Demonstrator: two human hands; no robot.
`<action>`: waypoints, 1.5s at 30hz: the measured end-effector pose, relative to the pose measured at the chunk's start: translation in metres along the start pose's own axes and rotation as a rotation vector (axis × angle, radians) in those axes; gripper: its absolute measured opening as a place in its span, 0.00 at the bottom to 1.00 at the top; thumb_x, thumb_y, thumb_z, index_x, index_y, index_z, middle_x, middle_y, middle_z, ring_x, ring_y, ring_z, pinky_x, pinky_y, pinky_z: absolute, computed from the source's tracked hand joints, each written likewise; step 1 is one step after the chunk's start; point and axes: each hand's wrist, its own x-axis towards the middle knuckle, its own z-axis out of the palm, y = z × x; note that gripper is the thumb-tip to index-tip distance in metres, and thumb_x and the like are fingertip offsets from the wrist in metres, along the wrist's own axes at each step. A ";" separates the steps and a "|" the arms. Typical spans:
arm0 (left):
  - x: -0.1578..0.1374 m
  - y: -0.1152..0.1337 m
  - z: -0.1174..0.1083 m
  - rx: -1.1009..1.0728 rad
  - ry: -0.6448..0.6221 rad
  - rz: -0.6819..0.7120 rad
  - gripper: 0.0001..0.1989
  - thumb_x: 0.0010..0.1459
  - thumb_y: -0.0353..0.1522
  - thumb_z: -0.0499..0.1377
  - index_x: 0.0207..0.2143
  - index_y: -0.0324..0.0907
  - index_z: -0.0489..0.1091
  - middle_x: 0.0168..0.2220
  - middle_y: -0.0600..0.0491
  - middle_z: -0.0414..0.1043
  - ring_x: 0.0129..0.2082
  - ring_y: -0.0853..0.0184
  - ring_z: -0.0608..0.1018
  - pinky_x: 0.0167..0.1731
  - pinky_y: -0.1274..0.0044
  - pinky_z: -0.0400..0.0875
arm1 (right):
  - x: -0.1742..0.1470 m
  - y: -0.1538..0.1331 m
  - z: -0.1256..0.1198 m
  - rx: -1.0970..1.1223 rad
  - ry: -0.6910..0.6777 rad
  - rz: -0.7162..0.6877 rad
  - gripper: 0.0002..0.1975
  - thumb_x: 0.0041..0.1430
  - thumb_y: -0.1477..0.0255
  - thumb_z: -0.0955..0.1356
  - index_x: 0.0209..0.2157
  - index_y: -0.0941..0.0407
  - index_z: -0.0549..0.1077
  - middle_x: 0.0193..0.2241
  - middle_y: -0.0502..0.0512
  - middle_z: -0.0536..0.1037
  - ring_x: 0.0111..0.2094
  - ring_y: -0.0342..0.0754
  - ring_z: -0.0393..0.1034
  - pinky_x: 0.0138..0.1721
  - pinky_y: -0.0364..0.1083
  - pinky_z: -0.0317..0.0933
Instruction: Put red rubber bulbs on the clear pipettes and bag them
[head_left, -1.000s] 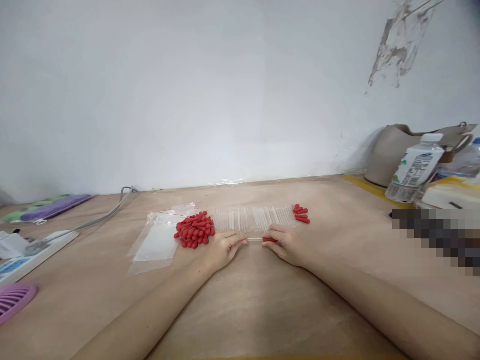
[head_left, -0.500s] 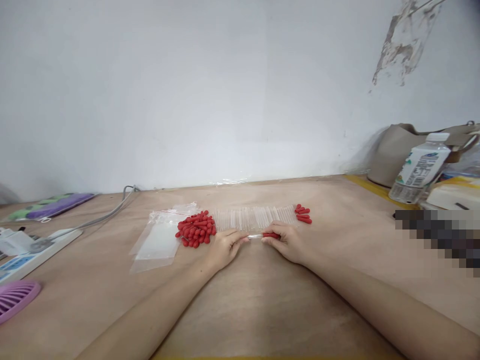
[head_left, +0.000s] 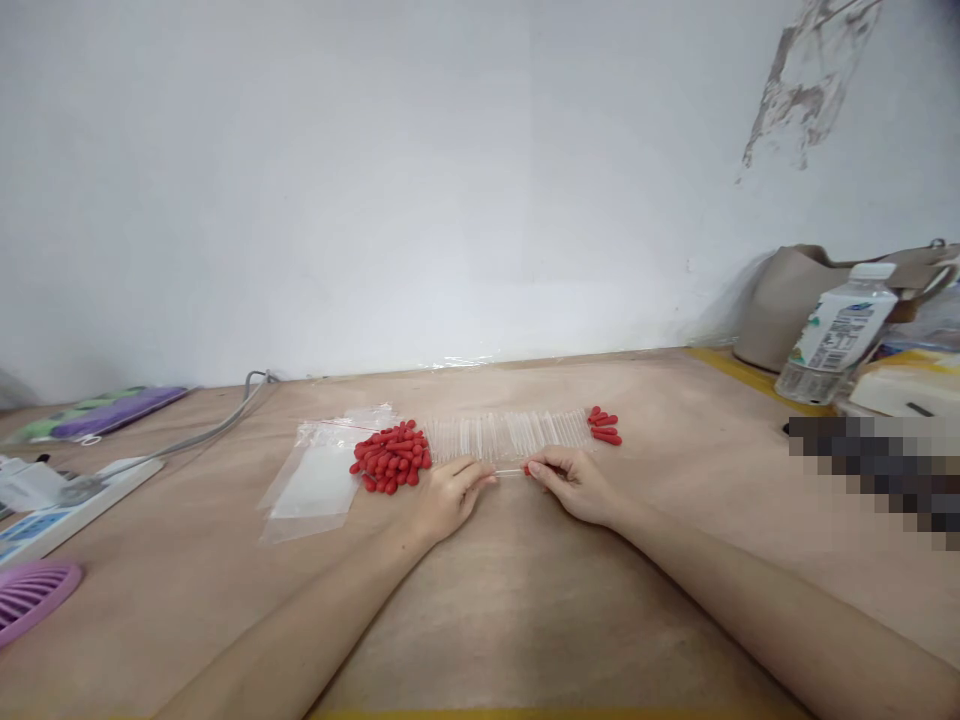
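Note:
My left hand [head_left: 448,495] is closed, its thumb and fingers pinching one end of a thin clear dropper tube [head_left: 510,471]. At the tube's other end, my right hand [head_left: 574,482] is closed on a red rubber dropper bulb [head_left: 527,469], mostly hidden by the fingers. Whether the tube sits inside the bulb I cannot tell. Just beyond my hands lies a row of clear tubes [head_left: 480,437] side by side. A pile of red bulbs [head_left: 390,455] is left of the row, and several red bulbs [head_left: 606,432] lie at its right end.
Clear plastic bags [head_left: 315,480] lie left of the pile. Farther left are a power strip [head_left: 90,500] with a grey cable, a pink slatted object [head_left: 37,595] and a purple-green packet [head_left: 124,412]. A bottle [head_left: 844,335] and a grey-brown bag [head_left: 784,305] stand at the right.
My right hand's fingers have shifted on the bulb, now pinching near its end, with less red showing. My left hand stays in place on the tube.

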 end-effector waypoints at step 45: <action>0.000 0.005 -0.005 -0.089 -0.013 0.013 0.09 0.59 0.31 0.51 0.36 0.39 0.69 0.27 0.52 0.71 0.25 0.71 0.72 0.26 0.80 0.67 | -0.002 -0.003 -0.002 0.013 -0.053 0.011 0.06 0.51 0.71 0.65 0.32 0.56 0.73 0.29 0.51 0.76 0.30 0.44 0.69 0.33 0.43 0.62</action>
